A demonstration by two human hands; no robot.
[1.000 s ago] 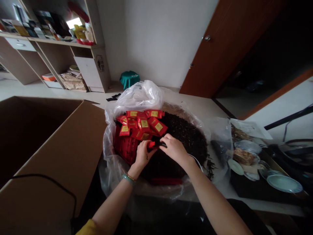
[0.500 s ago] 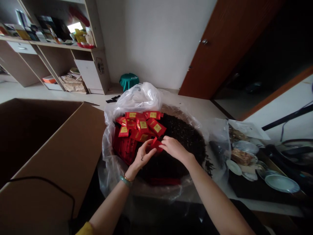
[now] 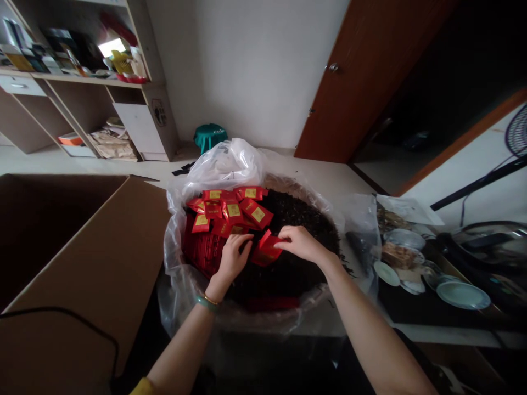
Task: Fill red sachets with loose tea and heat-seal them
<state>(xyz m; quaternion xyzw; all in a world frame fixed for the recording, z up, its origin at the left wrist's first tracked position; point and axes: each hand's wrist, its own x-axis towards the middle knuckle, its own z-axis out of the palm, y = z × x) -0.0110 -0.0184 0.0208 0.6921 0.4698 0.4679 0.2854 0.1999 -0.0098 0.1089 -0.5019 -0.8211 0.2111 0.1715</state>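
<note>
A round basket lined with a clear plastic bag point(image 3: 181, 274) holds dark loose tea leaves point(image 3: 304, 219) and a heap of small red packets with yellow labels point(image 3: 230, 211). My right hand point(image 3: 302, 244) pinches a red packet point(image 3: 267, 251) by its upper edge, over the tea. My left hand point(image 3: 234, 257) is beside that packet, fingers curled down among the red packets at the pile's near edge; what it grips is hidden.
A large open cardboard box point(image 3: 82, 258) stands to the left with a black cable point(image 3: 82, 318) over its flap. Plates and bowls point(image 3: 461, 293) crowd a tray on the right. Shelves point(image 3: 82, 82), a green stool point(image 3: 209, 134) and a brown door point(image 3: 370, 77) are behind.
Both hands were pinching one red packet together. The left hand has let go and dropped to the pile; the right hand now holds the packet alone, which has opened wider.
</note>
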